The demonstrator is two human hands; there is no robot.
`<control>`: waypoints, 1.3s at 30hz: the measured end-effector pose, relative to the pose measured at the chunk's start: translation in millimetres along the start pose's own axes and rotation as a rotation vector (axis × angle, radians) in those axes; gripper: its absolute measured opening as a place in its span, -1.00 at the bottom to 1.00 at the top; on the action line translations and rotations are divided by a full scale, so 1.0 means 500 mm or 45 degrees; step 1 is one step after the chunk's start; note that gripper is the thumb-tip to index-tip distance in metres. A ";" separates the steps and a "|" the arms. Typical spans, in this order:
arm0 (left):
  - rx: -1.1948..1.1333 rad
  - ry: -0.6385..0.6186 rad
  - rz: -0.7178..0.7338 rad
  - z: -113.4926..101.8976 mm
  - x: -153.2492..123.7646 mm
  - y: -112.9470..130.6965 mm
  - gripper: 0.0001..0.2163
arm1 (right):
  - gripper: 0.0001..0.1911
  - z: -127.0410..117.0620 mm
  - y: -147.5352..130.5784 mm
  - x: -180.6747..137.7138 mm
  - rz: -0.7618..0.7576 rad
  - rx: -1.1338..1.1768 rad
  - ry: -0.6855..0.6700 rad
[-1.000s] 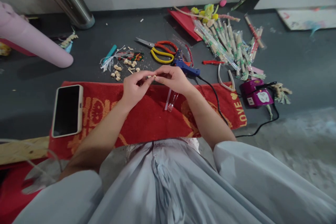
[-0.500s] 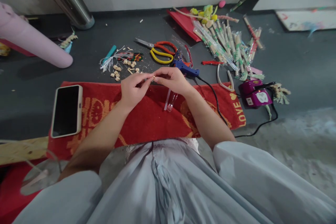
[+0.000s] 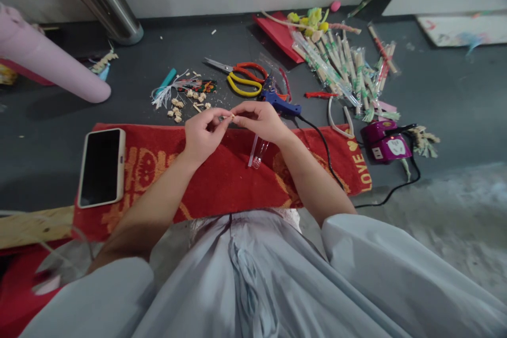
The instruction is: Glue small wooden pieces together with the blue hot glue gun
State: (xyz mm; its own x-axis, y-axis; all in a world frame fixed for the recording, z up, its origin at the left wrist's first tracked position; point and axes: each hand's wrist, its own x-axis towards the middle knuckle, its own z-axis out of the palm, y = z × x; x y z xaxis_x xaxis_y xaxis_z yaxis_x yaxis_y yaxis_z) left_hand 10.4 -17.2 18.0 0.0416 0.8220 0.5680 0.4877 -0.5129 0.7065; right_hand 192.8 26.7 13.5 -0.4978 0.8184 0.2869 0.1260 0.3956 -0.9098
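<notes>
Dark grey worktop (image 3: pixel 166 47), a red towel (image 3: pixel 229 179) along its near edge, two hands meeting near the towel's far edge over a small pale piece (image 3: pixel 232 116).
Compared with half a second ago, the left hand (image 3: pixel 201 134) shows a wider gap between thumb and index finger; the right hand (image 3: pixel 262 120) looks nearly unchanged, and the scissors (image 3: pixel 243 78) and blue glue gun (image 3: pixel 281 103) lie as before. "LOVE" with a heart reads in yellow at the towel's right end; the label on the purple box (image 3: pixel 380 137) is too small to read. Both hands pinch the piece between thumbs and index fingers, fingertips close together; similar crumbly bits (image 3: pixel 176 111) lie just beyond the left hand.
</notes>
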 end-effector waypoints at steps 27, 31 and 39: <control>-0.225 -0.030 -0.287 0.006 0.003 -0.013 -0.61 | -0.67 -0.003 0.001 0.000 0.024 -0.106 0.048; -0.246 -0.036 -0.298 0.009 0.004 -0.016 -0.62 | -0.69 -0.004 0.002 0.001 0.021 -0.142 0.040; -0.252 0.097 -0.372 0.007 0.007 -0.014 -0.57 | -0.72 -0.005 -0.001 0.001 0.011 -0.170 0.016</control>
State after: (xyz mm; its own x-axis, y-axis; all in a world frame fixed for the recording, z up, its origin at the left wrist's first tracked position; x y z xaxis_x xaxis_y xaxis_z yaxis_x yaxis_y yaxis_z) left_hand 10.3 -9.8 13.4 -0.1433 0.9241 0.3542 0.2910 -0.3028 0.9076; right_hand 194.5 27.8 14.6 -0.4856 0.8268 0.2840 0.2433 0.4399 -0.8645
